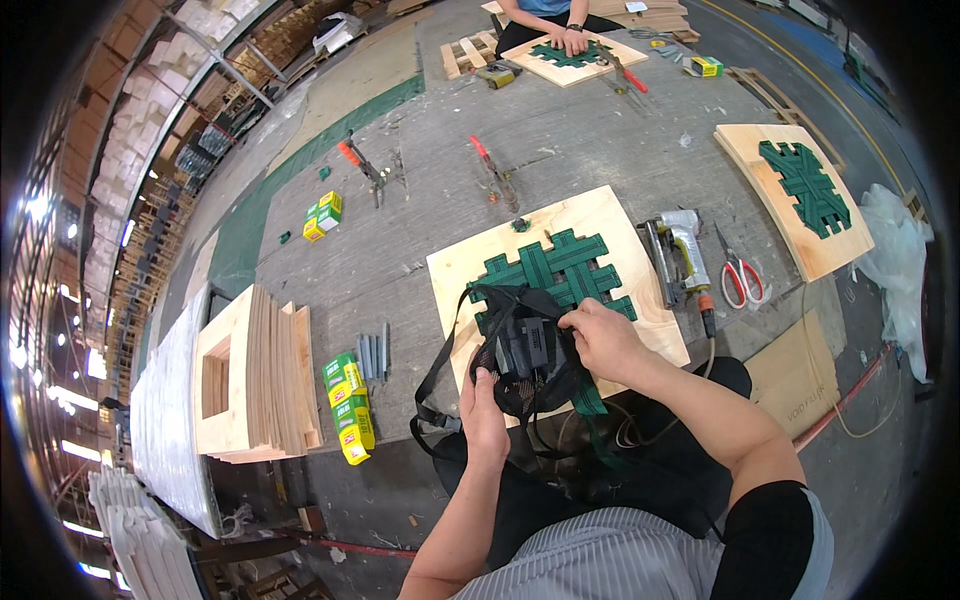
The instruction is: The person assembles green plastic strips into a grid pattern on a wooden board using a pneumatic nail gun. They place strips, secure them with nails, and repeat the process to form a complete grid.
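Over the near edge of a plywood panel (655,330), I hold a black mesh pouch (520,385) with dangling straps and a dark boxy device inside it. My left hand (484,418) grips the pouch's left side, thumb upward, its other fingers partly hidden. At the upper right rim, the bent fingers of my right hand (606,342) pinch the black edge. Woven green webbing (560,265) lies across the panel, partly covered by the pouch. A green strip (588,400) hangs below my right hand.
A staple gun (684,255) with hose and red-handled scissors (740,278) lie right of the panel. Staple boxes (348,408) and staple strips (373,352) lie left, near stacked wooden frames (255,375). Pliers (492,170) lie beyond. Opposite, another person's hands (570,40) touch a similar panel.
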